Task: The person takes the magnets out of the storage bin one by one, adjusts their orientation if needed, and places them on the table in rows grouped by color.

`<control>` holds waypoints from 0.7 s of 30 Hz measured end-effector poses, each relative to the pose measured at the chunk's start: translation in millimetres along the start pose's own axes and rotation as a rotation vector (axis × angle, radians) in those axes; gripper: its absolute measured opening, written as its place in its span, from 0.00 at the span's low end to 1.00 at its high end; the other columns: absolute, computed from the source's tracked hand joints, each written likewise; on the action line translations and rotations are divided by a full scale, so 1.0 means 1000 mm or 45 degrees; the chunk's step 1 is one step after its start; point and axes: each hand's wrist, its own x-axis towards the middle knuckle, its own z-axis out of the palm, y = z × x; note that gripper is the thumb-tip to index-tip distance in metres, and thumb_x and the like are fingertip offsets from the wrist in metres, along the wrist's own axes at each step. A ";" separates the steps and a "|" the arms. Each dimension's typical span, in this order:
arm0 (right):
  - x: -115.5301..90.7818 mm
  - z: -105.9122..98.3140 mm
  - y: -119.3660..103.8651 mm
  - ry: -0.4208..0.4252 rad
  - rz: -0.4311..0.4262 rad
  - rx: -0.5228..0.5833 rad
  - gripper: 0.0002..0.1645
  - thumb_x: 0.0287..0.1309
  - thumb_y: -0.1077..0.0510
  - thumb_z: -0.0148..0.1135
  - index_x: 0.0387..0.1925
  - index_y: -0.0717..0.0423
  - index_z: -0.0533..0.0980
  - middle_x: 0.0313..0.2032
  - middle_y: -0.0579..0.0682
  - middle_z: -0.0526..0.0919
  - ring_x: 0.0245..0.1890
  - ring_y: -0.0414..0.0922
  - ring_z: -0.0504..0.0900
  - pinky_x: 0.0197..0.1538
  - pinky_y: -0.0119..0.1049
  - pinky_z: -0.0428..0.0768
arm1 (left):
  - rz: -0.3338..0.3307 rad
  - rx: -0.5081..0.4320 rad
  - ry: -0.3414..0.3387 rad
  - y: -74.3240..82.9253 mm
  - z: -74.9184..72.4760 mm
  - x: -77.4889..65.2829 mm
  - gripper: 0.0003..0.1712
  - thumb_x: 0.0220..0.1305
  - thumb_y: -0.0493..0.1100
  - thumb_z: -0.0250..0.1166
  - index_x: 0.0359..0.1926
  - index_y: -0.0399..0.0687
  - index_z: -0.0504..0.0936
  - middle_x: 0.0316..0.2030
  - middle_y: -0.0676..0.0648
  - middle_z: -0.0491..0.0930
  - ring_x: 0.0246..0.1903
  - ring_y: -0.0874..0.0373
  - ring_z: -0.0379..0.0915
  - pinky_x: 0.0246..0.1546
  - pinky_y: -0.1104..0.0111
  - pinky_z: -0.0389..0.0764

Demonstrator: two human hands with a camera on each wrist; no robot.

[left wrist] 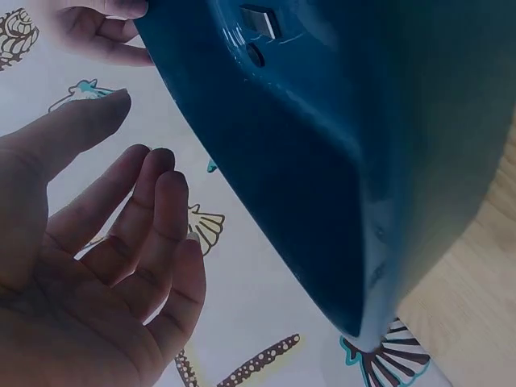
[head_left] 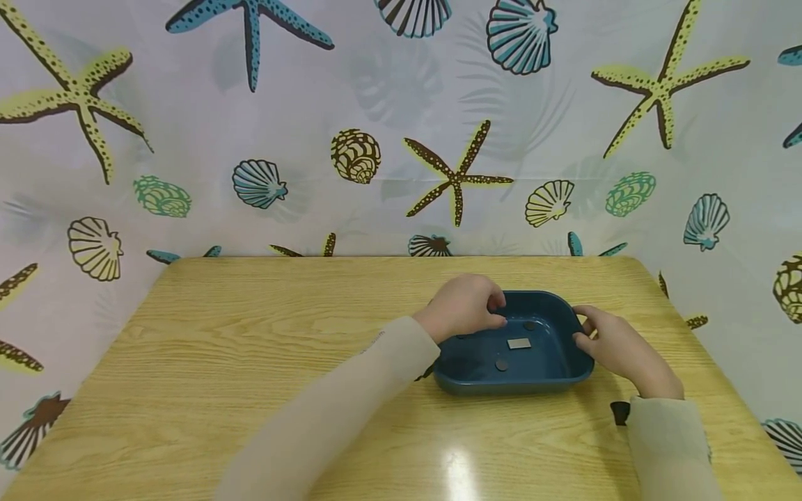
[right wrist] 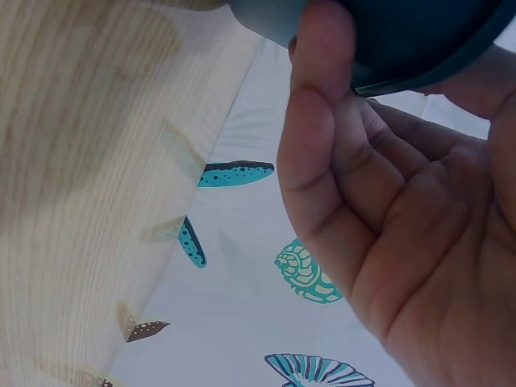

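Left grip (head_left: 460, 306) holds nothing, its thumb and fingertips apart by a modest gap, while the right grip (head_left: 617, 348) pinches the right-hand rim of the blue tub (head_left: 514, 387), which sits on the table (head_left: 219, 362) right of the frame's centre. At least 3 small pieces lie inside: a pale rectangular piece (head_left: 519, 343), a dark round piece (head_left: 530, 325) above it in the frame and a grey round piece (head_left: 502, 365) below. With these inside and none in hand, whether any remain to be added or removed cannot be told. The left arm slants up from the bottom edge, bent fingers over the tub's left end; the right reaches from the lower right, hand angled towards upper left.
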 end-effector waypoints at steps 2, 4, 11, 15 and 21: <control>0.000 -0.001 -0.001 0.000 0.002 0.003 0.34 0.73 0.60 0.55 0.73 0.73 0.60 0.45 0.62 0.82 0.33 0.44 0.78 0.37 0.38 0.75 | -0.001 -0.015 -0.001 0.003 -0.001 0.003 0.20 0.68 0.50 0.70 0.57 0.51 0.87 0.51 0.51 0.88 0.51 0.59 0.83 0.53 0.66 0.83; 0.000 -0.001 -0.001 0.000 0.006 0.006 0.34 0.73 0.60 0.55 0.73 0.73 0.60 0.44 0.62 0.82 0.33 0.44 0.78 0.37 0.38 0.75 | -0.003 -0.015 0.002 0.006 -0.002 0.005 0.20 0.68 0.51 0.70 0.57 0.51 0.87 0.51 0.52 0.88 0.50 0.59 0.83 0.52 0.67 0.83; 0.001 0.000 0.000 -0.009 0.016 0.003 0.34 0.73 0.60 0.56 0.73 0.72 0.60 0.46 0.63 0.82 0.35 0.45 0.79 0.39 0.38 0.76 | 0.033 0.031 -0.005 0.014 0.003 0.015 0.18 0.69 0.51 0.70 0.56 0.51 0.87 0.50 0.52 0.88 0.49 0.60 0.83 0.51 0.69 0.83; 0.000 0.000 0.001 -0.008 0.013 0.004 0.34 0.73 0.60 0.56 0.73 0.72 0.60 0.46 0.63 0.82 0.34 0.45 0.79 0.38 0.38 0.76 | 0.054 0.072 -0.025 0.017 0.007 0.023 0.19 0.69 0.51 0.69 0.56 0.51 0.87 0.50 0.52 0.88 0.48 0.60 0.83 0.50 0.68 0.83; 0.000 -0.001 0.000 -0.001 0.007 -0.005 0.34 0.73 0.60 0.56 0.73 0.72 0.61 0.45 0.62 0.82 0.34 0.45 0.79 0.38 0.39 0.76 | 0.055 0.094 -0.034 0.019 0.012 0.031 0.18 0.68 0.51 0.70 0.55 0.50 0.88 0.49 0.53 0.88 0.47 0.61 0.83 0.48 0.68 0.84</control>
